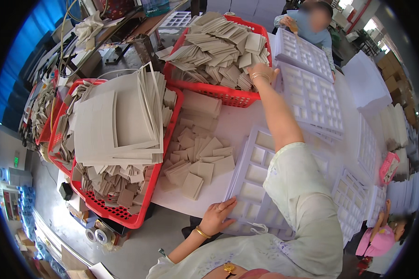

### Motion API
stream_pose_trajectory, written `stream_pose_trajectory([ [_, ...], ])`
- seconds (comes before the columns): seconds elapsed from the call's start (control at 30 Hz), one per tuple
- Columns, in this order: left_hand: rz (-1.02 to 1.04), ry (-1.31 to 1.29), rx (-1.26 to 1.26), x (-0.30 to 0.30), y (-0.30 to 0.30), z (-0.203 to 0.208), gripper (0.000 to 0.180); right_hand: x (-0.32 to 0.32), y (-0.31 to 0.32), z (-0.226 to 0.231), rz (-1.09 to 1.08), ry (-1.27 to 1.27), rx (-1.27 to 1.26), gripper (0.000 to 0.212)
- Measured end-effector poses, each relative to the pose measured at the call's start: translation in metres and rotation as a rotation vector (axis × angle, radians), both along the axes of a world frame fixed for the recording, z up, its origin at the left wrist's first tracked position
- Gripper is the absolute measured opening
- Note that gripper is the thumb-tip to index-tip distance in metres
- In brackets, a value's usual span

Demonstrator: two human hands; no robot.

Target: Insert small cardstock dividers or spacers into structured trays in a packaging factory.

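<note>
Left fingers (227, 203), loosely spread, touch a white tray (246, 162); right fingers (256, 69) meet grey cards (219, 42), grip unclear.

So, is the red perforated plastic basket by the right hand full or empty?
Full: flat greyish cardboard pieces are heaped above the rim of the basket.

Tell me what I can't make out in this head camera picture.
Head view:
Right hand: whether it holds anything; the hand itself hides its grip.
Nearest white tray: partly hidden by the right sleeve.
Red basket by that hand: its floor, covered by cards.
Blue curtain: cut off by the picture's edge.
</note>
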State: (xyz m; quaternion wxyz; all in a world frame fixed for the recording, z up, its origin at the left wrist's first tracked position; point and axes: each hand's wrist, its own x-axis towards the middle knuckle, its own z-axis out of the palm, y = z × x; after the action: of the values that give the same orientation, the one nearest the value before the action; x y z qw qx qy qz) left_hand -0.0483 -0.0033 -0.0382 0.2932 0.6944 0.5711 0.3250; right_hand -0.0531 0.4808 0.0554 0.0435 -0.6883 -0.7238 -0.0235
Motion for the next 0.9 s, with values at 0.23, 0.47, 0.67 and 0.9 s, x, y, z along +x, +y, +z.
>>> stream_pose_trajectory([
  [0.23, 0.046, -0.005, 0.048, 0.003, -0.002, -0.004, 0.067, 0.006, 0.012, -0.021, 0.017, 0.238, 0.188, 0.019],
  [0.47, 0.044, -0.055, 0.071, 0.004, -0.002, -0.009, 0.066, 0.004, 0.024, -0.039, 0.275, 0.129, 0.531, 0.039],
  [0.67, 0.037, -0.046, 0.036, 0.003, -0.005, -0.006, 0.067, 0.008, 0.023, -0.037, 0.459, 0.120, 0.513, 0.029],
  [0.9, -0.008, -0.063, 0.076, 0.002, 0.001, -0.009, 0.069, 0.079, 0.010, -0.018, 0.599, 1.007, 0.551, 0.010],
])
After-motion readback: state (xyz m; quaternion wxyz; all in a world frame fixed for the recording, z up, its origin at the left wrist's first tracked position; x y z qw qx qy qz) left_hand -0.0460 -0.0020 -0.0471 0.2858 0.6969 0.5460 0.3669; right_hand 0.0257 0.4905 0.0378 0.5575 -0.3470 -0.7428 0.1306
